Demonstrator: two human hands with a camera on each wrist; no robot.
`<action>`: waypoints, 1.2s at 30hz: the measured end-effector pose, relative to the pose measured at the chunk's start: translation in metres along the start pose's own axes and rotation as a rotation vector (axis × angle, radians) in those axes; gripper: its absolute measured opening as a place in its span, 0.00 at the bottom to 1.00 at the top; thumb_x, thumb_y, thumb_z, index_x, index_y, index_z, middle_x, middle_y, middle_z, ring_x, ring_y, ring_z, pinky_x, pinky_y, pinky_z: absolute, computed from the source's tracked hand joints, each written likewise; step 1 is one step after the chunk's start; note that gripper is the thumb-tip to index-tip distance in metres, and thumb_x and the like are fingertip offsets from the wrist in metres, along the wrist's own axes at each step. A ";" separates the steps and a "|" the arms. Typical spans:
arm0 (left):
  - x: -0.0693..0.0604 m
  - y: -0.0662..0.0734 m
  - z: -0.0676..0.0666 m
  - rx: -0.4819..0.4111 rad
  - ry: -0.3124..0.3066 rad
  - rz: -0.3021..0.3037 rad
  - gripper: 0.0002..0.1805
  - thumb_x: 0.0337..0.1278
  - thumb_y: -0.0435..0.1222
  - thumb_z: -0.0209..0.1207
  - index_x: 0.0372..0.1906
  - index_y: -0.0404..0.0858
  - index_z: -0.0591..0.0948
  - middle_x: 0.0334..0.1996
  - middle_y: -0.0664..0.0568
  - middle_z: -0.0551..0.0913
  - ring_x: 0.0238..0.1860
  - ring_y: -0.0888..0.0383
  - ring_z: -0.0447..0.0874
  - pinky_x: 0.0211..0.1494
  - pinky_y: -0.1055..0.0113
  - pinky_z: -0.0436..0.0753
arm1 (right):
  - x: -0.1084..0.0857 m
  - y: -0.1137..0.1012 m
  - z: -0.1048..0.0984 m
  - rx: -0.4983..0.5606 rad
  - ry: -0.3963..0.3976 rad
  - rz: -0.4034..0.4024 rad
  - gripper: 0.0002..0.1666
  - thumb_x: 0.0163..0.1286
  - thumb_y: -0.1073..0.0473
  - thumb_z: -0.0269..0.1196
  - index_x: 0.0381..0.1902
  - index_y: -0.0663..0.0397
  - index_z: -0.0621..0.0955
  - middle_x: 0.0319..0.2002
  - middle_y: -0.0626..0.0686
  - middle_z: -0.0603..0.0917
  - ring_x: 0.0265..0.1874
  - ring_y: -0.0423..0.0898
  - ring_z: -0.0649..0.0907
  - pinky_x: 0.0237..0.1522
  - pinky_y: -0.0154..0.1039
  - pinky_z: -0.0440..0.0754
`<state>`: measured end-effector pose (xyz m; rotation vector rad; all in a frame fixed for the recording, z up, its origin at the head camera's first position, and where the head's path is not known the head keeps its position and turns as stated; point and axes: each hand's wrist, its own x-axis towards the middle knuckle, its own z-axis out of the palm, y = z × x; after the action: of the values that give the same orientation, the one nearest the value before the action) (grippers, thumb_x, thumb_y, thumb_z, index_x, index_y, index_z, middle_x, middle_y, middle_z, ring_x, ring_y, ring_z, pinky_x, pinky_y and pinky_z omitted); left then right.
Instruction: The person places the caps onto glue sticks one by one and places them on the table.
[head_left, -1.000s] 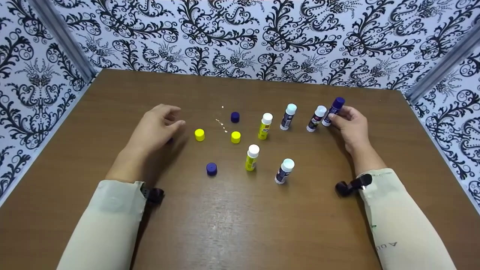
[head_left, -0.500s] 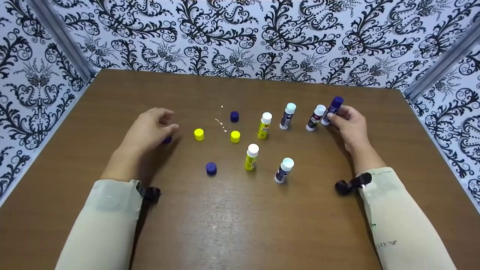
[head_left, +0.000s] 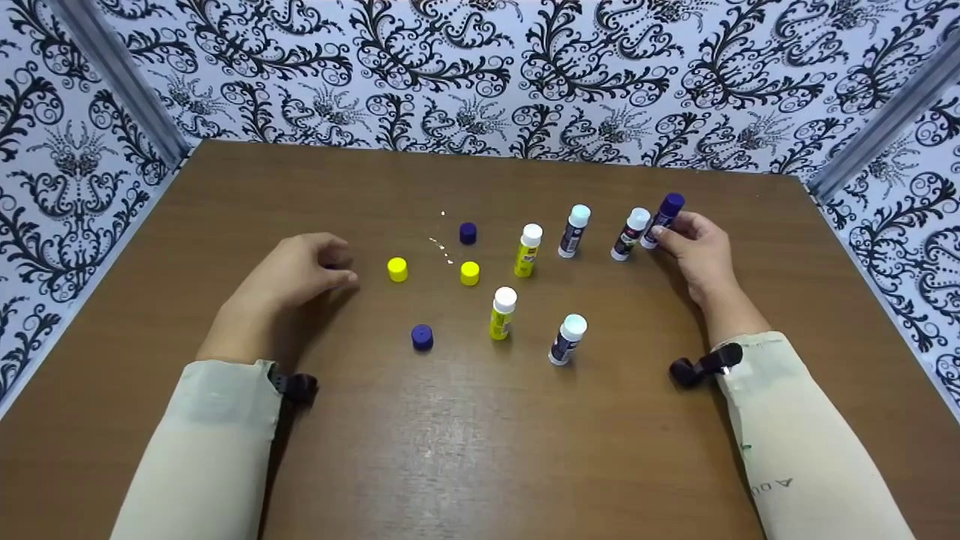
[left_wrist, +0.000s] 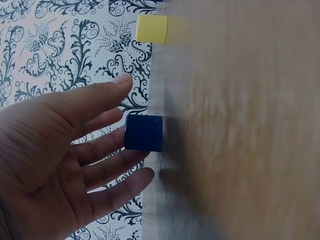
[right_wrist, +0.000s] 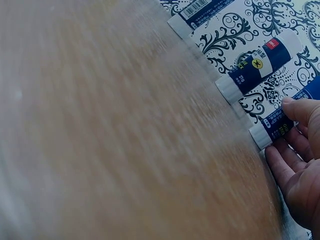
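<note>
My left hand (head_left: 296,274) is low over the table's left side, thumb and fingers apart. A dark blue cap (left_wrist: 143,133) stands on the table between them in the left wrist view; the thumb does not touch it, and whether the fingers behind do is unclear. The hand hides that cap in the head view. On the right, my right hand (head_left: 703,251) pinches a glue stick with a purple-blue cap (head_left: 663,220), standing slightly tilted with its base at the table. Close to its left is an uncapped dark blue glue stick (head_left: 630,235) with a white top.
Two yellow caps (head_left: 397,270) and two blue caps (head_left: 422,337) stand mid-table. Two yellow glue sticks (head_left: 502,313) and more dark blue glue sticks (head_left: 568,340) stand upright to their right. White crumbs (head_left: 441,246) lie behind the caps. Patterned walls (head_left: 480,82) bound the table.
My left hand has moved slightly left and down toward the table, now covering the blue cap that showed briefly under it. The right hand keeps its hold on the glue stick.
</note>
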<state>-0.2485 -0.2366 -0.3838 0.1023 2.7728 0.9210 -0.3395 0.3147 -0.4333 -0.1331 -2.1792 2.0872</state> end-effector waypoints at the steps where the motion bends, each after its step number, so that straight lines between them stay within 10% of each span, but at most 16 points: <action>1: 0.000 0.000 0.000 0.002 0.000 0.009 0.32 0.67 0.43 0.67 0.71 0.35 0.74 0.64 0.38 0.81 0.64 0.40 0.79 0.73 0.41 0.75 | 0.000 0.000 0.000 0.003 0.000 -0.004 0.13 0.68 0.68 0.69 0.48 0.55 0.82 0.39 0.44 0.86 0.42 0.39 0.83 0.46 0.24 0.85; 36: 0.000 -0.007 0.000 0.052 0.008 0.010 0.18 0.67 0.38 0.68 0.56 0.33 0.85 0.52 0.37 0.86 0.51 0.41 0.82 0.64 0.45 0.83 | -0.003 0.000 -0.001 -0.034 -0.010 0.003 0.13 0.68 0.68 0.70 0.48 0.53 0.82 0.40 0.43 0.85 0.42 0.38 0.84 0.48 0.23 0.86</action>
<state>-0.2489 -0.2423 -0.3879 0.1204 2.8066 0.8543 -0.3367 0.3148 -0.4337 -0.1301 -2.2223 2.0577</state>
